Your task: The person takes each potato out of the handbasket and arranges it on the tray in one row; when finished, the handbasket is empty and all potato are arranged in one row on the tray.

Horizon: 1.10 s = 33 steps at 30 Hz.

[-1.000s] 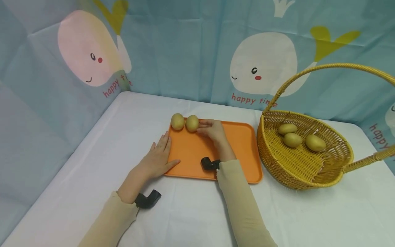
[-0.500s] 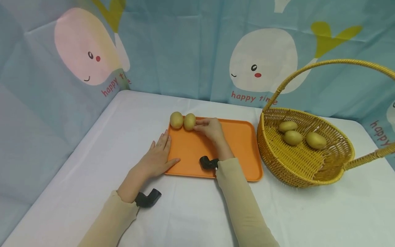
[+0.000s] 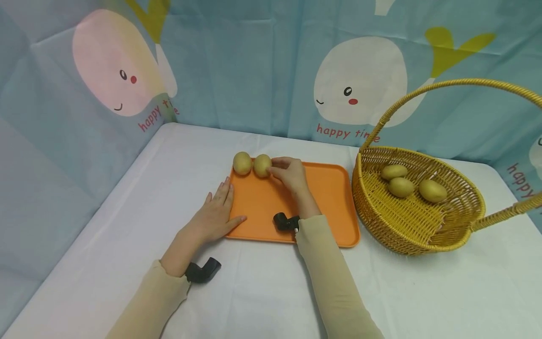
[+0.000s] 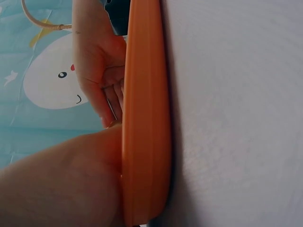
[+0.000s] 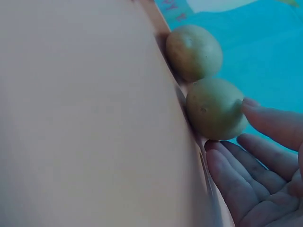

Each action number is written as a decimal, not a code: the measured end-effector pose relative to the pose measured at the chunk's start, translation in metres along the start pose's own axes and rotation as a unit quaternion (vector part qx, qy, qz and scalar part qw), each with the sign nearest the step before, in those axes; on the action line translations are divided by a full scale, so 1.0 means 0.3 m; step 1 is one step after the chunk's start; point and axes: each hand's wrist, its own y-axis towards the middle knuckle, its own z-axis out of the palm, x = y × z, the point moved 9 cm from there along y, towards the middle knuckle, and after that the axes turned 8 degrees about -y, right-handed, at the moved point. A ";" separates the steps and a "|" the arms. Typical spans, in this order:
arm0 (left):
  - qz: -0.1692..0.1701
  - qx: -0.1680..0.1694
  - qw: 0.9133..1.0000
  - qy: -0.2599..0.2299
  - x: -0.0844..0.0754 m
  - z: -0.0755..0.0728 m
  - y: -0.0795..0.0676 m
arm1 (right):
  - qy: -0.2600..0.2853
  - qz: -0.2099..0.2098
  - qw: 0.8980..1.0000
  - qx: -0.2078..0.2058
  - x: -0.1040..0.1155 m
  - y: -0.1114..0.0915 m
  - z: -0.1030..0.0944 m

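Note:
Two yellow-brown potatoes stand side by side at the far left corner of the orange tray (image 3: pixel 262 221). My right hand (image 3: pixel 292 176) is at the right-hand potato (image 3: pixel 262 165); in the right wrist view its thumb touches that potato's side, and the other fingers lie loosely extended close to it. The left-hand potato (image 3: pixel 242 163) stands at the corner, untouched by either hand. My left hand (image 3: pixel 213 216) rests flat along the tray's left edge, fingers stretched forward and thumb over the rim. In the left wrist view, the tray's side hides part of both hands.
A yellow wicker basket (image 3: pixel 381 230) with a tall handle stands right of the tray, with three potatoes (image 3: pixel 432 190) inside. White cloth (image 3: pixel 262 287) covers the table. A blue printed curtain (image 3: pixel 245 70) hangs behind and at the left.
My right hand has shifted the right-hand potato slightly, first left and then a little back to the right. The left hand has kept its place; the head view has tilted slightly.

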 end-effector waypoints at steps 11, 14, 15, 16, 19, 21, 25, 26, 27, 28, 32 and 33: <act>0.002 0.001 1.000 -0.006 0.003 0.004 0.000 | -0.066 0.004 0.998 -0.002 0.003 0.001 0.003; 0.000 0.001 1.000 -0.006 0.004 0.003 0.000 | -0.064 0.006 0.998 -0.002 0.003 0.000 0.006; 0.001 0.001 1.000 -0.006 0.003 0.002 0.000 | -0.057 0.007 0.998 -0.001 0.004 0.000 0.007; 0.000 0.001 1.000 -0.006 0.002 0.001 0.000 | -0.050 0.008 0.999 -0.001 0.003 0.000 0.008; -0.001 0.001 1.000 -0.007 0.001 -0.001 0.000 | -0.018 0.019 1.000 0.001 -0.003 -0.002 0.010; -0.001 0.002 1.000 -0.007 0.000 -0.001 0.000 | 0.004 0.028 1.000 0.000 -0.008 -0.003 0.009; -0.001 0.002 1.000 -0.006 -0.001 0.000 -0.001 | 0.022 0.044 0.999 -0.018 -0.018 -0.003 -0.005; -0.001 0.002 1.000 -0.006 0.000 0.001 -0.001 | 0.022 0.044 0.999 -0.023 -0.018 -0.004 -0.010; -0.001 0.002 1.000 -0.006 -0.001 0.000 -0.002 | 0.021 0.045 0.998 -0.026 -0.018 -0.005 -0.013; -0.001 0.001 1.000 -0.006 -0.002 0.000 -0.002 | 0.022 0.045 0.998 -0.028 -0.018 -0.005 -0.016; 0.000 -0.001 1.000 -0.007 -0.002 -0.001 -0.003 | 0.026 0.045 0.998 -0.025 -0.016 -0.007 -0.017; 0.000 -0.001 1.000 -0.007 -0.002 -0.001 -0.003 | 0.028 0.047 0.998 -0.023 -0.016 -0.007 -0.016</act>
